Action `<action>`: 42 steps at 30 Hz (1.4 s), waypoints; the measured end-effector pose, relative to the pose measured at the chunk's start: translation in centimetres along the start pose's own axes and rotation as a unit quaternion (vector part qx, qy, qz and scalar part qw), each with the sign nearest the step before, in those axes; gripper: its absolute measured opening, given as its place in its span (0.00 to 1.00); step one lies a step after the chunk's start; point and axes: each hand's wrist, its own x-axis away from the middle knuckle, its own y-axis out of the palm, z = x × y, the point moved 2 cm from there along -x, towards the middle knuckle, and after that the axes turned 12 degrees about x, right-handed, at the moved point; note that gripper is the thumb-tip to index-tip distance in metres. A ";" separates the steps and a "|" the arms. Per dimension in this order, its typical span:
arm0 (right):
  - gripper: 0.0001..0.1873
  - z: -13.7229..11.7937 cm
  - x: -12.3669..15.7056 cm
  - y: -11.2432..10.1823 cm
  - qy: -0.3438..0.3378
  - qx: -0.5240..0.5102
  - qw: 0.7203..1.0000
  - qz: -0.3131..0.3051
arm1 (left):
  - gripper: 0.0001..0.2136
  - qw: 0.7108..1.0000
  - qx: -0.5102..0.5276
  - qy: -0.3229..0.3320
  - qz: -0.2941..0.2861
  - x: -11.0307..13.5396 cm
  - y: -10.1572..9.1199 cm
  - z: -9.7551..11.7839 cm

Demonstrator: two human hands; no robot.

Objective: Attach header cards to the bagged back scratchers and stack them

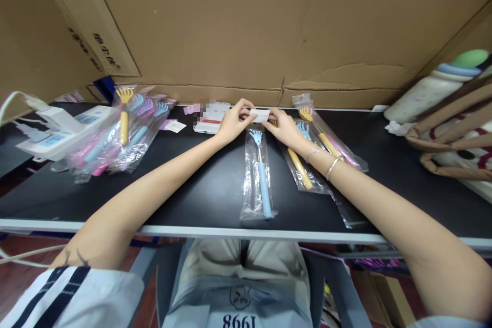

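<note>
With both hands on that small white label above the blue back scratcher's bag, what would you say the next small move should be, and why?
Probably bring the white label down onto the top edge of the clear bag and press it flat. The left hand and right hand pinch the label between them just above the bag's top end, where the blue back scratcher lies centred on the black table.

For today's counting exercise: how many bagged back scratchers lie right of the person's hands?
3: a yellow-handled one, a pink-handled one, and a blue-headed one partly hidden under the right hand.
</note>
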 end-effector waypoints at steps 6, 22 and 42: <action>0.07 -0.5 0.1 -0.3 0.021 0.000 1.000 -0.015 | 0.09 0.998 -0.066 -0.011 -0.011 0.1 -0.1 0.0; 0.08 -0.2 -0.1 -0.2 0.064 -0.074 0.995 -0.016 | 0.13 0.934 -0.340 -0.074 -0.081 0.9 0.2 0.1; 0.13 -0.3 0.1 0.2 0.025 -0.233 0.969 0.074 | 0.04 0.954 -0.293 0.022 -0.062 0.8 0.4 1.6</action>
